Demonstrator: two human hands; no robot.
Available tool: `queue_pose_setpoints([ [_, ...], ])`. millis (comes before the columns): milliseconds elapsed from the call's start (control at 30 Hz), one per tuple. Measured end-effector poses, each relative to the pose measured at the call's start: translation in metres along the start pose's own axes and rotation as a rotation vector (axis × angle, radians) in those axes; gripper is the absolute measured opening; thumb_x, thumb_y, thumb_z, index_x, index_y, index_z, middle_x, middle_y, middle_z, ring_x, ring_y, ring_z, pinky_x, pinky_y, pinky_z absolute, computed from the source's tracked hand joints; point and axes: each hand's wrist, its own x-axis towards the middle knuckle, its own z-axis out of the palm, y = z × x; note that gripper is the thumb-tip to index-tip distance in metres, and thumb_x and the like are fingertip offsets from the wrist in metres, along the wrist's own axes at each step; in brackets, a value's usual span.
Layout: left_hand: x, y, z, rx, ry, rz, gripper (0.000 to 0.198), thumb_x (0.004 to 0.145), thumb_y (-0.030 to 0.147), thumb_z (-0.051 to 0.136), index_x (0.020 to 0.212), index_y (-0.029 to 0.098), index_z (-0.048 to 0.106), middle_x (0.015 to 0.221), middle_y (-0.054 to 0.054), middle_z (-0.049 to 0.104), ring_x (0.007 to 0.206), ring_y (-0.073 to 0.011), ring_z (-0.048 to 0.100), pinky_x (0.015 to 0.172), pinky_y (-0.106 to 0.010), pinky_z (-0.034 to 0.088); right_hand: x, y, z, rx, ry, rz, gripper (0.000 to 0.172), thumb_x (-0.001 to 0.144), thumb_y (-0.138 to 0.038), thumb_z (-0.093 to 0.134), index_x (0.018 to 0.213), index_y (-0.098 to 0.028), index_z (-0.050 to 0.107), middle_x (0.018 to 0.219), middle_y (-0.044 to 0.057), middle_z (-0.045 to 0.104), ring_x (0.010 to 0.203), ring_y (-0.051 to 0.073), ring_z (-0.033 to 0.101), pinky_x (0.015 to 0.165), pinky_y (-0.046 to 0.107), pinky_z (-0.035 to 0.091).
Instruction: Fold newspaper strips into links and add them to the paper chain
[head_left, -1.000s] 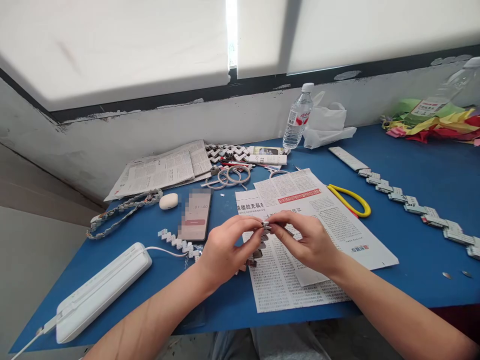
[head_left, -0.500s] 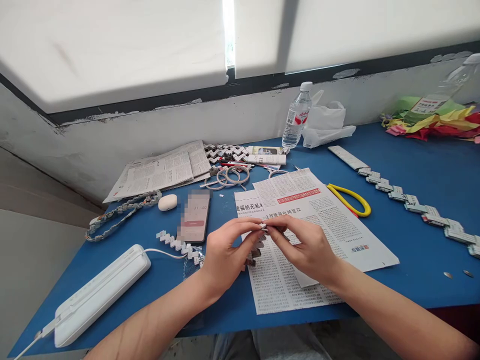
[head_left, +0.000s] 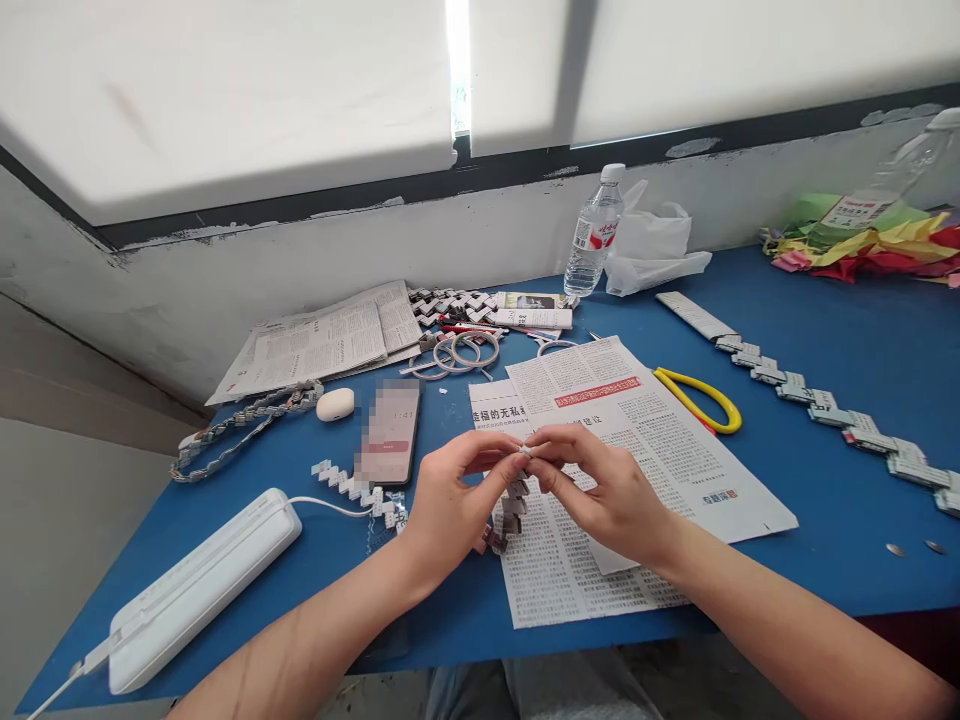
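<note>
With left hand and right hand, I pinch the folded-paper chain narrowly; beyond the fingers stands a capped bottle, fill level unclear

Blue tabletop. Directly on it: newspaper sheets, smartphone, rounded white case, zigzag folded-paper chain at right, upright water bottle.

Two hands, two plastic bottles, one phone, one plastic bag.
</note>
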Motion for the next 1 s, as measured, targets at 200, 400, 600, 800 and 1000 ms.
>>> queue_pose_setpoints([
  [200,0.006,0.002,-0.007,-0.041,-0.035,0.030,0.007,0.082,0.021,0.067,0.089,0.017,0.068,0.089,-0.004,0.072,0.082,-0.0165,0.070,0.075,-0.025,0.059,0.003,-0.002,-0.003,0.159,0.011,0.180,0.008,0.090,-0.026,0.059,0.094,-0.020,0.057,0.076,0.001,0.069,0.063,0.015,0.068,0.058,0.025,0.056],
  [400,0.002,0.000,-0.006,-0.056,0.054,0.026,0.021,0.078,0.023,0.072,0.095,0.019,0.060,0.088,-0.003,0.073,0.081,-0.0175,0.071,0.077,-0.029,0.060,0.006,-0.002,-0.006,0.139,0.038,0.215,0.014,0.089,-0.030,0.059,0.081,-0.019,0.062,0.065,0.001,0.065,0.057,0.014,0.062,0.054,0.025,0.051],
  [600,0.004,0.002,-0.005,-0.152,0.018,-0.062,0.018,0.074,0.022,0.074,0.088,0.019,0.062,0.081,-0.002,0.072,0.077,-0.0166,0.071,0.071,-0.025,0.061,0.001,0.002,0.004,0.234,0.122,0.247,0.016,0.088,-0.032,0.061,0.079,-0.020,0.063,0.061,-0.001,0.060,0.054,0.012,0.057,0.050,0.024,0.047],
  [800,0.005,0.002,-0.004,-0.183,0.079,-0.079,0.016,0.074,0.023,0.075,0.082,0.017,0.064,0.079,-0.002,0.071,0.074,-0.0159,0.070,0.071,-0.026,0.061,0.005,0.000,0.000,0.299,0.046,0.283,0.016,0.087,-0.033,0.062,0.081,-0.019,0.063,0.067,0.000,0.063,0.059,0.013,0.061,0.055,0.025,0.051],
  [1000,0.002,-0.002,-0.002,-0.115,0.101,-0.038,0.017,0.075,0.027,0.075,0.085,0.018,0.064,0.082,-0.003,0.072,0.076,-0.0167,0.070,0.074,-0.028,0.061,0.006,-0.002,-0.005,0.150,0.018,0.220,0.015,0.090,-0.031,0.057,0.084,-0.019,0.064,0.072,0.003,0.066,0.065,0.016,0.062,0.060,0.027,0.052],
])
